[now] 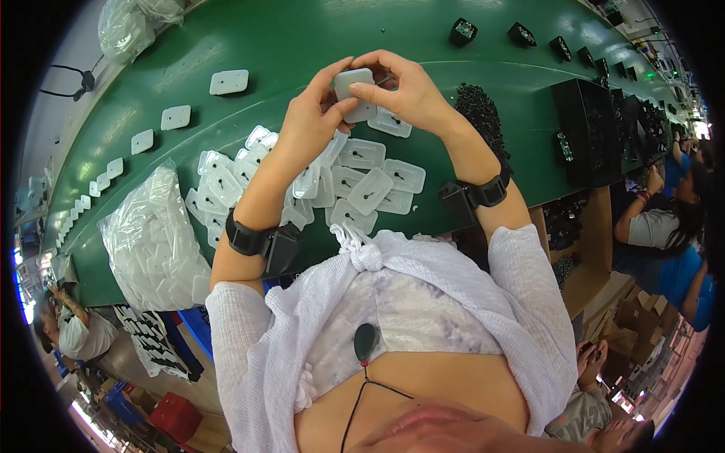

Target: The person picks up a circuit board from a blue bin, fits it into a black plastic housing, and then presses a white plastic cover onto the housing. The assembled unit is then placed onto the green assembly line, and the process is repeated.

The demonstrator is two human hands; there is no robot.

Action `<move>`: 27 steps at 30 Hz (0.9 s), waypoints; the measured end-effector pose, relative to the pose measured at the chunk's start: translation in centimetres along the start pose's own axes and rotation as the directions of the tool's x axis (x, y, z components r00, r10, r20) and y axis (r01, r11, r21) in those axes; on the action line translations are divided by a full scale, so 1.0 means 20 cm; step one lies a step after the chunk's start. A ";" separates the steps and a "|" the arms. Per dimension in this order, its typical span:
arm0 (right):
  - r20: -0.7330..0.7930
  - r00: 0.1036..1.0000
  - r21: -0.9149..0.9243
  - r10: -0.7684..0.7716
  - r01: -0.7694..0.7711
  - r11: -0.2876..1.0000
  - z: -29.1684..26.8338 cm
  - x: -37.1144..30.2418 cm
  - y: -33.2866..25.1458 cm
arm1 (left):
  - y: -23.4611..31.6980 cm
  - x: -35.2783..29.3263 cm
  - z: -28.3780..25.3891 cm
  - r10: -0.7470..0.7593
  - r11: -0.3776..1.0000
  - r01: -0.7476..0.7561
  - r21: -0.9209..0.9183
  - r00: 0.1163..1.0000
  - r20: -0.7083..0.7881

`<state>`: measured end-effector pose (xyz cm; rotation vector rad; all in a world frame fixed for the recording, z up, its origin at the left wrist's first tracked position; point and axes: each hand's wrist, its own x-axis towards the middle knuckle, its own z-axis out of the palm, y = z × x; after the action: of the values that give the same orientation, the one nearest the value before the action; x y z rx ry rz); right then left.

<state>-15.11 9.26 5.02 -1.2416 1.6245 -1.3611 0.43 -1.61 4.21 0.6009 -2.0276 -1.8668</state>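
Above the far side of the pile, both my hands are closed on white plastic pieces. My left hand (311, 113) grips the lower left side, with thumb and fingers round it. My right hand (408, 89) presses its thumb on the face of a white rounded plastic cover (352, 80). A second white piece (362, 112) shows just below it; whether the two are joined I cannot tell. Under and before my hands lies a loose pile of white rounded plates (371, 190) with dark keyhole-shaped slots. Some fingertips are hidden behind the held pieces.
White finished-looking units (229, 82) stand in a curved row at left. A clear bag (155, 241) of white parts lies at the left edge. Small black parts (480, 113) are heaped at right, near a black bin (585, 124). Black housings (522, 34) line the far right. Co-workers sit both sides.
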 end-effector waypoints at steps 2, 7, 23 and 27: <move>-0.012 1.000 -0.058 -0.008 0.007 0.998 0.00 -0.01 0.00 | 0.01 0.00 0.03 0.014 0.996 -0.011 0.091 1.000 -0.027; -0.058 0.997 -0.115 -0.051 0.044 0.992 0.00 -0.02 -0.01 | 0.00 0.02 0.04 0.035 0.998 -0.035 0.052 0.999 -0.005; -0.308 0.950 -0.536 -0.047 -0.132 0.834 -0.47 0.23 0.17 | -0.30 0.37 -0.35 -0.154 0.982 0.099 -0.163 0.916 -0.370; -0.223 0.887 -0.830 -0.404 0.045 0.556 -0.63 0.24 0.31 | -0.33 0.39 -0.34 -0.186 0.981 0.142 -0.133 0.877 -0.442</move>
<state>-29.71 8.95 2.33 -1.8342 2.6409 -1.0379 -2.30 -11.84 -1.98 1.0968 -1.6141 -1.6966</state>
